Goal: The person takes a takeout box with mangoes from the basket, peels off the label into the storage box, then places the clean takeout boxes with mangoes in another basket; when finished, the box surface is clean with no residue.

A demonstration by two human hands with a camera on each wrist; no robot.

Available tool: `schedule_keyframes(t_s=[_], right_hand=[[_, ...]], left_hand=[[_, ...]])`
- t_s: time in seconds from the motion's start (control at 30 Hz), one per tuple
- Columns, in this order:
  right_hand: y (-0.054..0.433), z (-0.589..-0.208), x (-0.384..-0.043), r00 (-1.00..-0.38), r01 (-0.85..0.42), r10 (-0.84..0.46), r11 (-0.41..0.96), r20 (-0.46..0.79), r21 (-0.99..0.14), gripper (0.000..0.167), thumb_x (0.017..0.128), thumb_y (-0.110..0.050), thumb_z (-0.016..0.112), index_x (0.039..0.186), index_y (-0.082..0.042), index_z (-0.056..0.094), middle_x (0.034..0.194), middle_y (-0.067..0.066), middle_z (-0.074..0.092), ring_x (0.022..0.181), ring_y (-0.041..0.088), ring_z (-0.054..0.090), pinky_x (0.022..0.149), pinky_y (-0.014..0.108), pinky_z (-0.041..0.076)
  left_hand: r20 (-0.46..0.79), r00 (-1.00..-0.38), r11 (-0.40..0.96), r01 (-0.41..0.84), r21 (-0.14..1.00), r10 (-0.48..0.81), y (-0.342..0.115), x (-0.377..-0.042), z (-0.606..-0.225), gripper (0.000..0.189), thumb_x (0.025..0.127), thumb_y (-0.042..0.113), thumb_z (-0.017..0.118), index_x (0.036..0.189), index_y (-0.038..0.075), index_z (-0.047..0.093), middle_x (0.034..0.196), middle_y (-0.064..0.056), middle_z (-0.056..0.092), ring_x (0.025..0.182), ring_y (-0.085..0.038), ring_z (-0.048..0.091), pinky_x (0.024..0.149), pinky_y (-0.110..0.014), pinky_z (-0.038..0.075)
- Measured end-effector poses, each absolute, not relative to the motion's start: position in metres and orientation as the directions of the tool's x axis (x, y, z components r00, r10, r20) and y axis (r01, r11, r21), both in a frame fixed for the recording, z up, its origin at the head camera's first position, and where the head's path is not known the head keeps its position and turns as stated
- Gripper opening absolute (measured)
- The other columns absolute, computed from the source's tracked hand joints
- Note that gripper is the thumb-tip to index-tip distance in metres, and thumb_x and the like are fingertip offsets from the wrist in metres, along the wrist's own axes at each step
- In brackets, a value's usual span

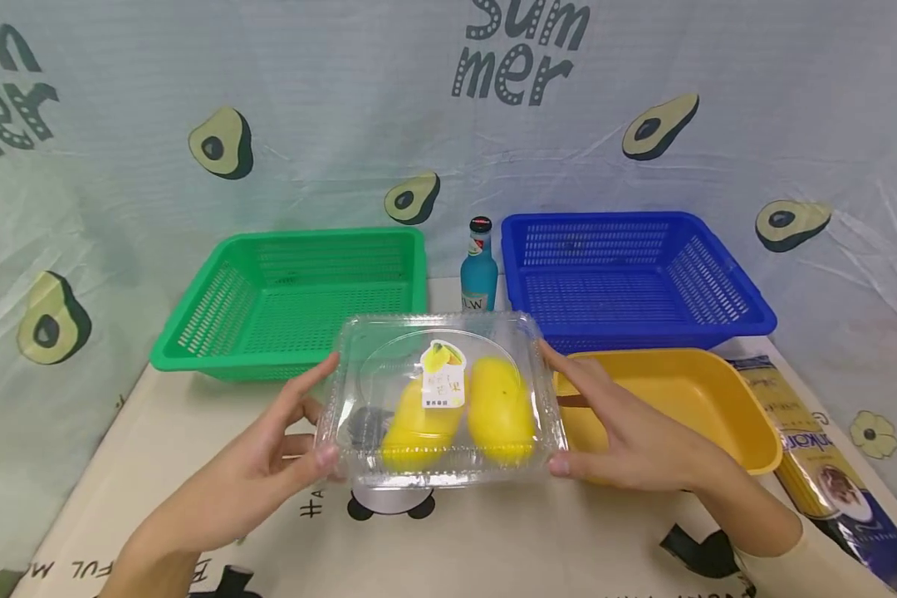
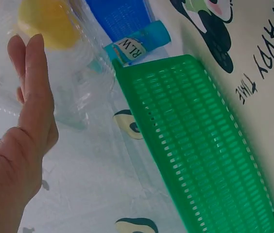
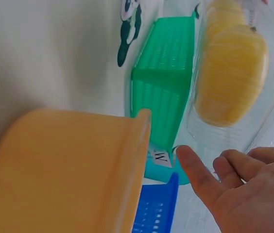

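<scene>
A clear plastic clamshell box (image 1: pixel 389 349) is held up above the table, tilted to show its lid. Inside are two yellow mangoes (image 1: pixel 501 411), and a white sticker (image 1: pixel 443 394) with mango pictures is on top. My left hand (image 1: pixel 250 477) grips the box's left side, thumb near the front corner. On the opposite side my right hand (image 1: pixel 635 440) holds it, index finger along the edge and thumb at the front corner. In the right wrist view the mangoes (image 3: pixel 231 73) show through the plastic beyond the right fingers (image 3: pixel 195 170).
Behind the box stand a green basket (image 1: pixel 306 365), a blue bottle (image 1: pixel 479 274) and a blue basket (image 1: pixel 643 340). A yellow tray (image 1: pixel 688 399) sits beneath the right hand. Gold and blue packaging (image 1: pixel 830 473) lies along the right table edge.
</scene>
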State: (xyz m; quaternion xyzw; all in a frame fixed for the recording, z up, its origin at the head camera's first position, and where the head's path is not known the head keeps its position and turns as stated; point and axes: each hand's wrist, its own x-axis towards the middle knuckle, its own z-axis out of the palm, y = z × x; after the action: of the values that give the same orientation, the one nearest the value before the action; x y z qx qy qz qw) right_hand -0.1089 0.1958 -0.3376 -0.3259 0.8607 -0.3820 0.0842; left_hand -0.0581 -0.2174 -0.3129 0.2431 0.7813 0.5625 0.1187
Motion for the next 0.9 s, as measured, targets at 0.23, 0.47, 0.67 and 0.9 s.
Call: schedule_keyframes(t_s=[0.23, 0.47, 0.67, 0.9], right_hand=[[0.211, -0.348, -0.093, -0.780, -0.503, -0.617, 0.520, 0.105, -0.690, 0.109, 0.085, -0.033, 0.083, 0.166, -0.032, 0.011, 0.162, 0.005, 0.030, 0.138, 0.031, 0.049, 0.099, 0.052, 0.054], [0.214, -0.365, -0.089, -0.774, -0.525, -0.630, 0.584, 0.061, -0.620, 0.104, 0.086, -0.048, 0.081, 0.166, -0.024, 0.019, 0.173, 0.002, 0.010, 0.154, 0.038, 0.019, 0.108, 0.067, 0.036], [0.209, -0.378, -0.088, -0.762, -0.543, -0.646, 0.594, 0.051, -0.594, 0.104, 0.086, -0.058, 0.076, 0.165, -0.019, 0.021, 0.174, 0.000, 0.000, 0.156, 0.041, 0.007, 0.110, 0.070, 0.032], [0.206, -0.383, -0.088, -0.755, -0.565, -0.654, 0.616, 0.044, -0.548, 0.103, 0.086, -0.064, 0.073, 0.165, -0.019, 0.025, 0.173, -0.003, 0.006, 0.157, 0.037, 0.007, 0.110, 0.070, 0.036]], left_hand=[[0.091, -0.855, 0.404, 0.332, 0.852, 0.511, -0.207, -0.048, -0.328, 0.093, 0.096, 0.017, 0.075, 0.165, 0.029, 0.014, 0.110, -0.006, 0.057, 0.090, -0.012, 0.066, 0.082, -0.027, 0.058], [0.007, -0.859, 0.502, 0.305, 0.809, 0.512, -0.207, -0.044, -0.344, 0.086, 0.097, 0.033, 0.073, 0.163, 0.031, 0.018, 0.099, 0.004, 0.061, 0.093, -0.007, 0.060, 0.082, -0.027, 0.058], [0.006, -0.846, 0.523, 0.335, 0.784, 0.533, -0.209, -0.046, -0.353, 0.086, 0.098, 0.034, 0.071, 0.164, 0.026, 0.018, 0.097, 0.007, 0.061, 0.093, -0.005, 0.060, 0.081, -0.027, 0.058], [0.016, -0.835, 0.566, 0.386, 0.729, 0.550, -0.212, -0.049, -0.361, 0.085, 0.099, 0.029, 0.070, 0.165, 0.028, 0.016, 0.098, 0.011, 0.062, 0.091, -0.002, 0.061, 0.079, -0.029, 0.058]])
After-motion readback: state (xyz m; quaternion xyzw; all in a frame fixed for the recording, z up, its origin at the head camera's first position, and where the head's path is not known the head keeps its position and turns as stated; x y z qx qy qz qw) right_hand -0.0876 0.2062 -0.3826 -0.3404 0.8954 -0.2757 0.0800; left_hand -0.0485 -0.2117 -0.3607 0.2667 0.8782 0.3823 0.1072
